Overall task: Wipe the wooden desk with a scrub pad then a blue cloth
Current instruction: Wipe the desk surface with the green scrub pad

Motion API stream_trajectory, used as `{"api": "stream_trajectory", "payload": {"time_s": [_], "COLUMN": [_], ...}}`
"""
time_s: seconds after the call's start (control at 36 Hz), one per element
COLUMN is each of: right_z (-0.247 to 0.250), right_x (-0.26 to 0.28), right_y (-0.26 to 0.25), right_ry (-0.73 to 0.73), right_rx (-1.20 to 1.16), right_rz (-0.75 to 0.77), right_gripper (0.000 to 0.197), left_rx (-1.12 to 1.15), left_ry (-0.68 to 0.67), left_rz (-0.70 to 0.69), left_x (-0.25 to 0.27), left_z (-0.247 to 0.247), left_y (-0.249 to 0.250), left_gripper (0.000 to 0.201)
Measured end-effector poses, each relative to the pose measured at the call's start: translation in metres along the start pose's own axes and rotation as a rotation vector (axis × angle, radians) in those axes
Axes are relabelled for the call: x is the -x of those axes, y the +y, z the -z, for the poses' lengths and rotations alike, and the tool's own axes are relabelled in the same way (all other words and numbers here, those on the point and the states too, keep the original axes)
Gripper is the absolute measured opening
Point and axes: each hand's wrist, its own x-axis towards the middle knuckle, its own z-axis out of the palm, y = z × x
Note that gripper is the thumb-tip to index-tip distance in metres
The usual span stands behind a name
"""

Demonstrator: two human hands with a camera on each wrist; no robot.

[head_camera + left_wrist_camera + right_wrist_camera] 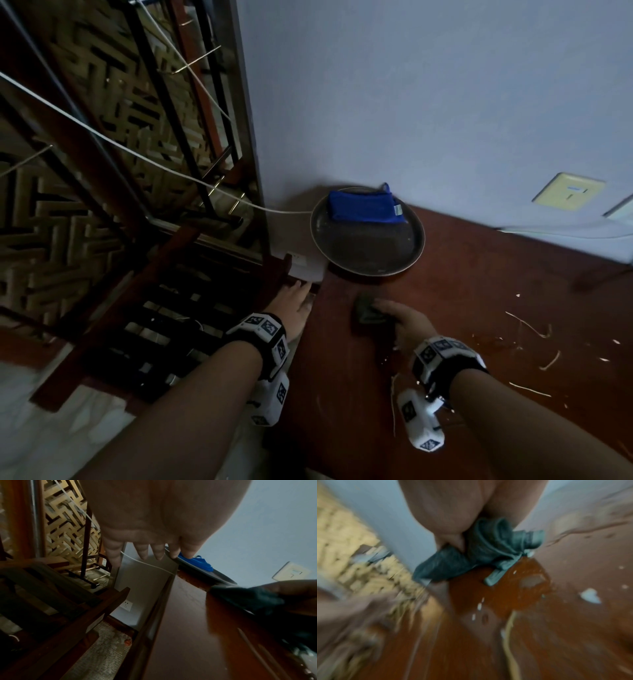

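Observation:
On the reddish wooden desk (462, 301) my right hand (383, 311) grips a crumpled dark green scrub pad (368, 312) and presses it onto the surface near the left edge. The right wrist view is blurred; there the scrub pad (488, 550) bulges out under the palm onto the desk (488, 635). My left hand (301, 291) hovers just off the desk's left edge with straight fingers (143, 550), holding nothing. A folded blue cloth (361, 205) lies on a round dark tray (370, 253) in the desk's back corner. The left wrist view also catches the pad (248, 599) and cloth (197, 561).
White scraps and thin straw-like strands (527, 325) litter the desk to the right of my right hand. A pale wall with a yellow switch plate (568, 195) backs the desk. Left of it stand a dark wooden frame (154, 325), a lattice screen and a white cable (137, 154).

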Motion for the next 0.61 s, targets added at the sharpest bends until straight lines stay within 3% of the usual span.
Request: {"api": "stream_trajectory", "payload": {"time_s": [0.06,0.14,0.25,0.61], "right_z": [0.001,-0.011,-0.040,-0.068], "right_x": [-0.010,-0.016,-0.014,0.035], "right_y": [0.005,-0.003,-0.018,-0.013], "right_ry": [0.032,-0.130,-0.192,-0.446], "right_rx": [0.197,0.517,0.658,0.863], "right_rz": [0.023,-0.085,-0.102,0.387], "right_gripper": [0.060,0.066,0.071,0.060], "left_rx": [0.002,-0.002,0.006,-0.082], "left_ry": [-0.012,-0.030,-0.020,-0.044], "left_rz": [0.013,0.028,0.032,-0.002], "left_x": [-0.001,-0.002,-0.002,0.007], "left_z": [-0.003,-0.007,-0.009,-0.011], "left_y": [-0.002,-0.004,-0.005,0.005], "left_gripper": [0.053,0.053,0.054,0.055]}}
